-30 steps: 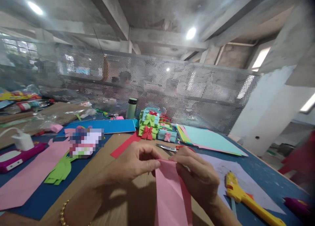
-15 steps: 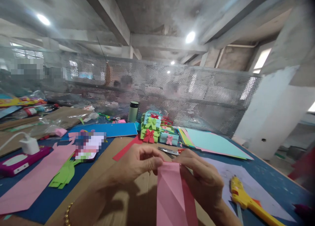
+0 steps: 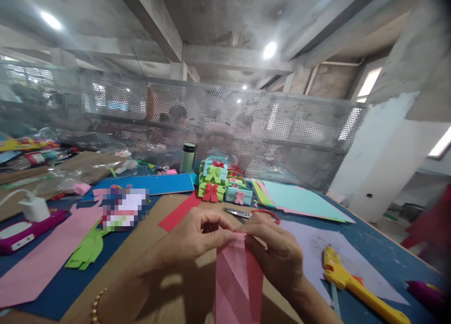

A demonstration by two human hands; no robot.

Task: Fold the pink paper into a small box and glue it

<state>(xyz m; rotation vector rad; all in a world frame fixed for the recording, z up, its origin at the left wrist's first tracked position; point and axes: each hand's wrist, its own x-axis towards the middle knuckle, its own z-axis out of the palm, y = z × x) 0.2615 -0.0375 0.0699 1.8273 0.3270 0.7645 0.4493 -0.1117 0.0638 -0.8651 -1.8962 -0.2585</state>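
A creased pink paper strip hangs between my hands over a brown cardboard sheet. My left hand pinches its top edge with thumb and forefinger. On the other side, my right hand grips the same folded top edge, its fingertips close to the left ones. The strip's right part looks redder, and its lower end runs out of the picture. Just beyond my right hand lie scissors with red handles. A red paper strip rests on the cardboard past my left hand.
Small paper gift boxes with bows are stacked ahead, beside a green flask. To the right lie a yellow glue gun on lilac paper and pale blue sheets. Leftward are pink paper, green cutouts and a magenta power strip.
Both hands have shifted slightly left with the pink paper strip, the right hand more so. More of the scissors' red handles shows now. The whole view has turned a little.
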